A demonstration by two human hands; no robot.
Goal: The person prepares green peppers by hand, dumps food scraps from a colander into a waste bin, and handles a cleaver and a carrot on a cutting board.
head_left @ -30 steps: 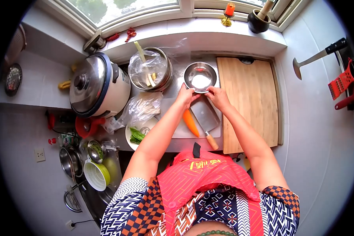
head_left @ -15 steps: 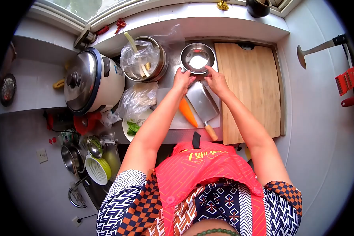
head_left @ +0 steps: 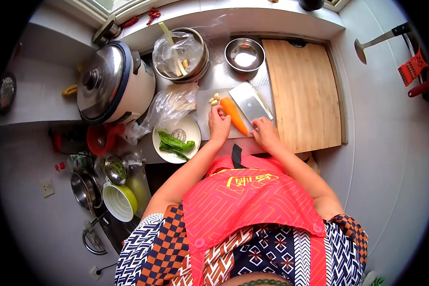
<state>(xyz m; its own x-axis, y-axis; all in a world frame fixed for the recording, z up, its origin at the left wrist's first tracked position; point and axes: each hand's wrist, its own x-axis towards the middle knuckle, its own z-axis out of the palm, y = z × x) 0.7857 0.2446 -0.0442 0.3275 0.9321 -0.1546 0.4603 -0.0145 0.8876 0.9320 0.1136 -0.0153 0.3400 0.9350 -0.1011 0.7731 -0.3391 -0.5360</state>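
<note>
An orange carrot (head_left: 234, 117) lies slanted on a pale board (head_left: 203, 105). Beside its left edge is my left hand (head_left: 219, 125), fingers loosely curled with nothing visible in them; whether it touches the carrot I cannot tell. Just beyond those fingertips sit several garlic cloves (head_left: 215, 99). To the carrot's right, my right hand (head_left: 265, 132) is closed round the handle end of a cleaver (head_left: 248, 101), covering the handle. The broad blade points away from me and looks tilted.
A steel bowl (head_left: 244, 55) stands behind the cleaver, a wooden chopping board (head_left: 302, 95) to the right. Left are a plate (head_left: 193, 127) with green peppers (head_left: 174, 143), plastic bags (head_left: 169, 107), a pot (head_left: 202, 66) with a bag inside and a rice cooker (head_left: 138, 90).
Both hands have drawn back from the steel bowl toward me. My right hand has taken hold of the cleaver's handle. Garlic cloves and the peppers have come into clearer view.
</note>
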